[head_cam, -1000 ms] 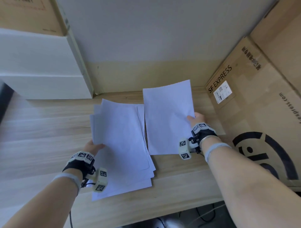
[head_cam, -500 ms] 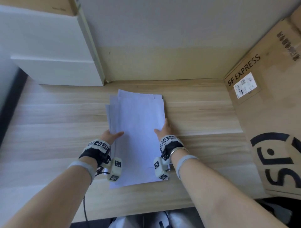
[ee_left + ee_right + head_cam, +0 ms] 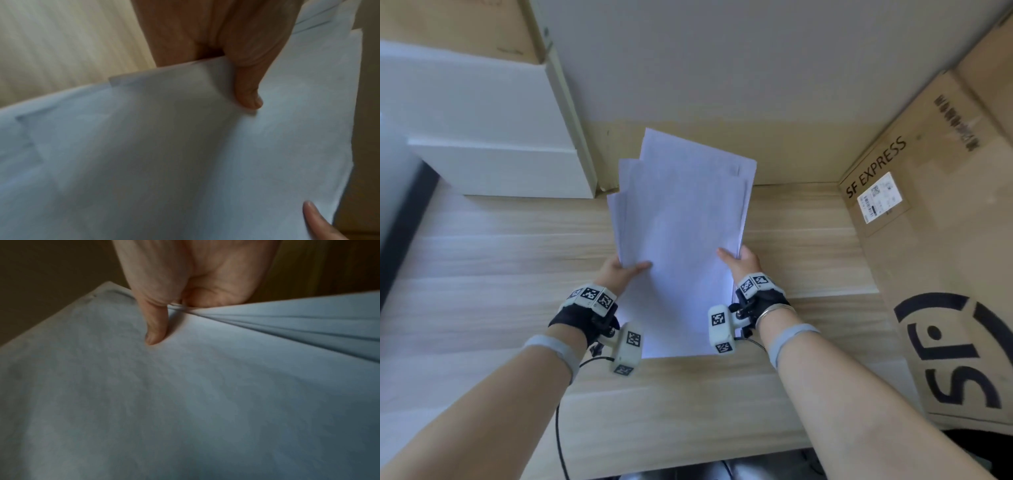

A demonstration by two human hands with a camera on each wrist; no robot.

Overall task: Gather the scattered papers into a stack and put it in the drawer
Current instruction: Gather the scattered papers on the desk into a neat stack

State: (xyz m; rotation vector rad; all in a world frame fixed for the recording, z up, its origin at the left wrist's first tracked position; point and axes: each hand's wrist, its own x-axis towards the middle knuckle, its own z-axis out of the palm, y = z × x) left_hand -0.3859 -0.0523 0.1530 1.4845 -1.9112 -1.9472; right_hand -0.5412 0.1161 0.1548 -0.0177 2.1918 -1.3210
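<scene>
A stack of several white papers (image 3: 681, 233) is held up off the wooden desk (image 3: 482, 274), tilted with its far end raised; the sheets are fanned and not squared. My left hand (image 3: 628, 269) pinches the stack's left edge, thumb on top. My right hand (image 3: 736, 258) pinches the right edge, thumb on top. In the left wrist view the thumb (image 3: 246, 91) presses on the papers (image 3: 185, 162), fingers hidden beneath. The right wrist view shows the thumb (image 3: 154, 327) on the papers (image 3: 185, 402), whose sheets spread apart at the edge.
A white drawer unit (image 3: 482, 137) stands at the back left of the desk. A large SF Express cardboard box (image 3: 945, 240) fills the right side. A wall lies behind. A dark edge (image 3: 404, 219) borders the desk at far left.
My right hand slid the separate sheet onto the pile. Both hands then took the stack by its sides and lifted it off the desk, far end tilted upward.
</scene>
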